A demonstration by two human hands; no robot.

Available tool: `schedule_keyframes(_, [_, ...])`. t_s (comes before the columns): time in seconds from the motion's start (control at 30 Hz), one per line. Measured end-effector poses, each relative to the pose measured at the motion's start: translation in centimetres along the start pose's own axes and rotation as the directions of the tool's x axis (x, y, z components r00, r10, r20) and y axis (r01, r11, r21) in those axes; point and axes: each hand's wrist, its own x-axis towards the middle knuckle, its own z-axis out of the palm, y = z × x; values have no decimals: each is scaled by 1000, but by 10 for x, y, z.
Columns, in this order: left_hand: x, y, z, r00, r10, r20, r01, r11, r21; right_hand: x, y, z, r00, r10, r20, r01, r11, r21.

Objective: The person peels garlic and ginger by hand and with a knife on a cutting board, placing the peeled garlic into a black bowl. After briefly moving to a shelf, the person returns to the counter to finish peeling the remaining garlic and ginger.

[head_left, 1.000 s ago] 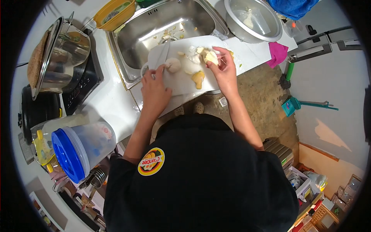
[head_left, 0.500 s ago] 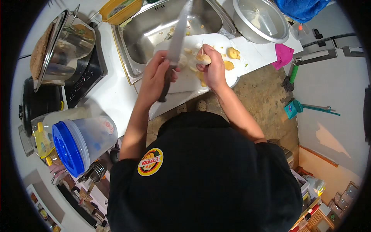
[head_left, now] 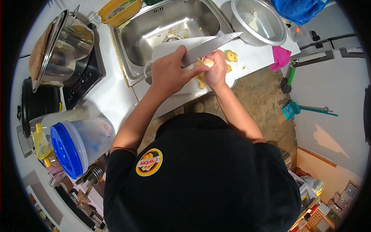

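My left hand (head_left: 169,71) is closed round the handle of a large kitchen knife (head_left: 206,48), whose blade points up and to the right. In my right hand (head_left: 217,72) is a partly peeled piece of ginger (head_left: 208,62). The blade lies against or just above this piece, and my left thumb reaches to it. Beneath both hands is a white cutting board (head_left: 164,48), overlapping the sink's front edge. A knobby piece of ginger (head_left: 231,56) rests at the board's right, and another yellow piece (head_left: 200,81) lies below my hands.
Peel scraps lie in the steel sink (head_left: 135,44) behind the board. A large grey bowl (head_left: 236,23) stands right of it, near a pink cloth (head_left: 280,58). On the left are an induction cooker (head_left: 83,83), a steel pot (head_left: 79,42) and a blue-lidded container (head_left: 65,149).
My left hand has moved right, bringing the knife from nearly upright to a slant beside the ginger. The right hand has turned slightly and still holds its piece.
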Motion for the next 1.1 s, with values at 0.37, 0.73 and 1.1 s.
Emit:
schedule_keyframes(0.37, [1,-3,11,974,-97,203,162,929,-334,29,-32,10,544,760,354,-405,-131,905])
schedule_keyframes(0.73, [-3,16,5,981,-101,165,126,981,-146,33,8,8,582,459,671,-456,-499,737])
schedule_keyframes(1.1, [-8,13,23,985,-163,50,169,901,-399,38,-14,14,411,722,556,-509,-324,797])
